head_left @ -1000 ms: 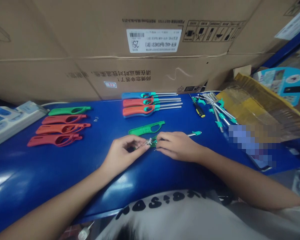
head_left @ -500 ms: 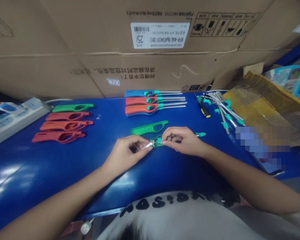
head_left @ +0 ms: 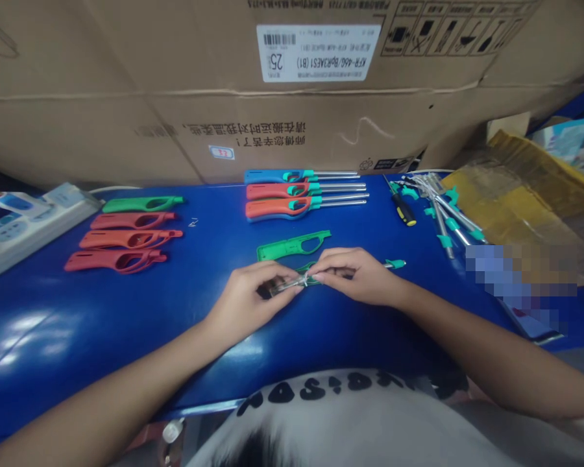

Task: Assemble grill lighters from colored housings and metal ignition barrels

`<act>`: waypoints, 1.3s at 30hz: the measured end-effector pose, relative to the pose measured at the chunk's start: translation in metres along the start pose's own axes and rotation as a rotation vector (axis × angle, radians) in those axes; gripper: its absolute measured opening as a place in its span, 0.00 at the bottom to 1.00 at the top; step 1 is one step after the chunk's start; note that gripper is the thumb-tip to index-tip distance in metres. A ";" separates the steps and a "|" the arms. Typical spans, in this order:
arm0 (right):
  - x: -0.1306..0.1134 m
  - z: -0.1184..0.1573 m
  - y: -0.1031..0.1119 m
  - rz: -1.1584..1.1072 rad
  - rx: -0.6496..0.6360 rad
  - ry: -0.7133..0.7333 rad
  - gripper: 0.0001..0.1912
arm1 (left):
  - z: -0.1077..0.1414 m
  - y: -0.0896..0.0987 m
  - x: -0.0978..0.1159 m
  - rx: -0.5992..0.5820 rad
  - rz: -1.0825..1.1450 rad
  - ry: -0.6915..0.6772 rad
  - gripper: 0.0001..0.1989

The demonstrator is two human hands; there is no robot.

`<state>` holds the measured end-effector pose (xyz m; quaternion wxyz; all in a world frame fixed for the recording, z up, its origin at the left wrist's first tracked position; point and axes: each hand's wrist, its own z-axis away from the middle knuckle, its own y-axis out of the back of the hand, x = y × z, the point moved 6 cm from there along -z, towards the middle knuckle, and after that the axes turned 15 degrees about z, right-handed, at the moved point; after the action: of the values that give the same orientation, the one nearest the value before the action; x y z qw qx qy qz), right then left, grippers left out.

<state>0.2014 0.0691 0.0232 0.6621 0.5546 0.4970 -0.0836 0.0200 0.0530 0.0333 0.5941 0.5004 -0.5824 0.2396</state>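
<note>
A: What do the hands pinch?
B: A slender silver metal rod tipped in teal plastic, lying level between the left hand and right hand, over a small green plastic piece
A: And just beyond?
B: A bright green plastic lighter shell with an oval opening, lying flat, not touching them

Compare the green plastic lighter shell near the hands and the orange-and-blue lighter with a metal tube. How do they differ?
The green plastic lighter shell is one colour; the orange-and-blue lighter has two colours plus a teal collar. The shell has no metal tube; the lighter has a long one. Both show an oval opening and lie on the blue table.
</note>
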 end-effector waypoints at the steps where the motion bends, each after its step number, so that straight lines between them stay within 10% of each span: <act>1: 0.000 0.000 0.000 0.007 0.000 0.007 0.10 | 0.000 0.000 0.000 0.000 -0.004 -0.005 0.06; 39: -0.006 0.001 0.000 0.085 0.023 0.059 0.09 | 0.000 -0.002 -0.003 -0.015 0.001 -0.045 0.05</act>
<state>0.1992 0.0652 0.0278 0.6438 0.5848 0.4914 -0.0448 0.0212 0.0535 0.0297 0.5846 0.5011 -0.5974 0.2242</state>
